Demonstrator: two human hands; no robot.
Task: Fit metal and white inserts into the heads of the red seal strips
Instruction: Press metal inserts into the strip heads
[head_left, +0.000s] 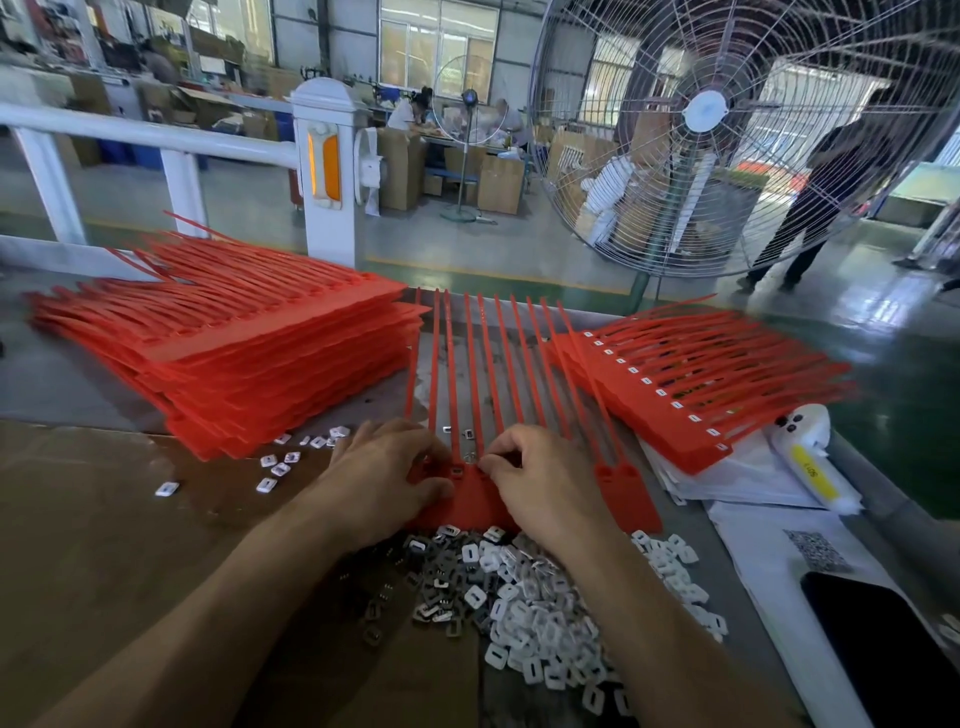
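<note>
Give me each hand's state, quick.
Left hand: fingers flat, pressing the red seal strip sheet.
Right hand: fingers curled, pinching at a strip head.

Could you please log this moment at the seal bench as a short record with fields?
left hand: rests on the heads of the red seal sheet
right hand: fingers curled at a head, contents hidden
loose inserts: mixed metal and white pile near the wrists
left stack: red sheets
right stack: white inserts show in heads

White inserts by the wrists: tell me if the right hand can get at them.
Probably yes. The white inserts lie loose and uncovered just under the right hand, which only needs to draw back from the red strip.
</note>
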